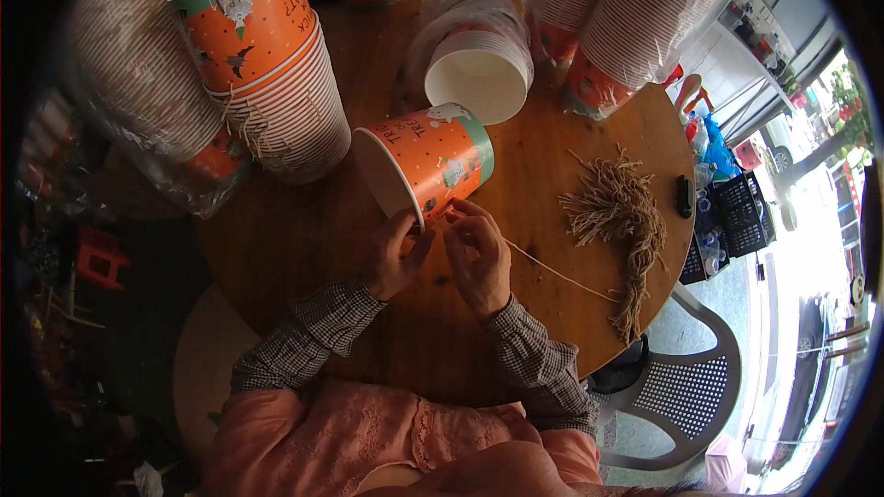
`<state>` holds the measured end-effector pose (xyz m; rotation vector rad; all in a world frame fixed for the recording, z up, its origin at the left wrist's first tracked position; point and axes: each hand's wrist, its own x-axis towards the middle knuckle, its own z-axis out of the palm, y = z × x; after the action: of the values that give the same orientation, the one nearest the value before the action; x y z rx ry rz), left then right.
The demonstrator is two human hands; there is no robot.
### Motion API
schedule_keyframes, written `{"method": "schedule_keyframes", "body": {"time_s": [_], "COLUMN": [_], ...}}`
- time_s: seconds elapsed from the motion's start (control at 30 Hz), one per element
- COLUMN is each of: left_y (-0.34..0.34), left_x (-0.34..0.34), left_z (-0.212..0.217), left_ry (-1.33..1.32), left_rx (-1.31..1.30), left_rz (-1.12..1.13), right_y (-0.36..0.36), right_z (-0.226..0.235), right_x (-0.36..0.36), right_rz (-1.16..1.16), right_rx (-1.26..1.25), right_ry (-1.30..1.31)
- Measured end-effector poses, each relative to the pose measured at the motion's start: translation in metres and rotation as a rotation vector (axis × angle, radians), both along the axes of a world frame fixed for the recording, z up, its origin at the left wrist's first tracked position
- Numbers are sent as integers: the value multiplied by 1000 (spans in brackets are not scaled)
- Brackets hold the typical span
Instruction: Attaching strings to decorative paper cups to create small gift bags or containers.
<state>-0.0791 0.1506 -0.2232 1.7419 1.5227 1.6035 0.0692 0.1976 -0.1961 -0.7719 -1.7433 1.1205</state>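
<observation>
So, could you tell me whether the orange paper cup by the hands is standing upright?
No, the orange paper cup lies on its side on the wooden table.

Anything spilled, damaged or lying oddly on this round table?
Nothing spilled or broken. Two paper cups lie on their sides: the orange cup that both hands work on at its rim, left hand and right hand, and a white sleeve of cups behind it. The twine bundle is loose and frayed.
</observation>
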Motion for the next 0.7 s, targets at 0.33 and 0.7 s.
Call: {"method": "schedule_keyframes", "body": {"time_s": [0.33, 0.7], "left_y": [-1, -9], "left_x": [0, -1], "left_z": [4, 10], "left_ry": [90, 88], "left_rx": [12, 15], "left_rz": [10, -30], "right_y": [0, -2], "right_z": [-1, -2], "right_x": [0, -4], "right_rz": [-34, -71], "right_rx": [12, 50], "right_ry": [-38, -67]}}
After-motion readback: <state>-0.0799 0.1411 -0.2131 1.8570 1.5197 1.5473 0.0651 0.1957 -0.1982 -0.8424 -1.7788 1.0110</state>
